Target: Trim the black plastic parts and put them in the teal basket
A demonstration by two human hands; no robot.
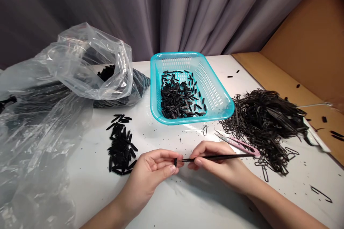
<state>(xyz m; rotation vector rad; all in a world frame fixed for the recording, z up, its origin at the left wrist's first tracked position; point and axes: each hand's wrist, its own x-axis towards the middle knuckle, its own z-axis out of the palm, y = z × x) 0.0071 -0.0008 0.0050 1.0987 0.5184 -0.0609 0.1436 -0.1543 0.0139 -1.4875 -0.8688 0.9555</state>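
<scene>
Between the thumb and fingers of my left hand [154,170] is a small black strip-shaped piece [175,162], held upright. My right hand [215,157] grips a slim black tool, which looks like tweezers [220,157], in a pinch. Its thin tip points left and reaches close to the small piece; whether they touch I cannot tell. Left of my left hand lies a loose heap of similar black pieces [121,148]. Just beyond my right hand are pink-handled snips [242,144], partly hidden behind the hand and the tool.
A blue basket [193,120] holds many black pieces. To its right is a tangled pile of thin black loops [268,118]. A clear plastic bag [88,78] with black contents covers the left side. Crumbs dot the white table [172,207]; a grey curtain [177,10] hangs behind.
</scene>
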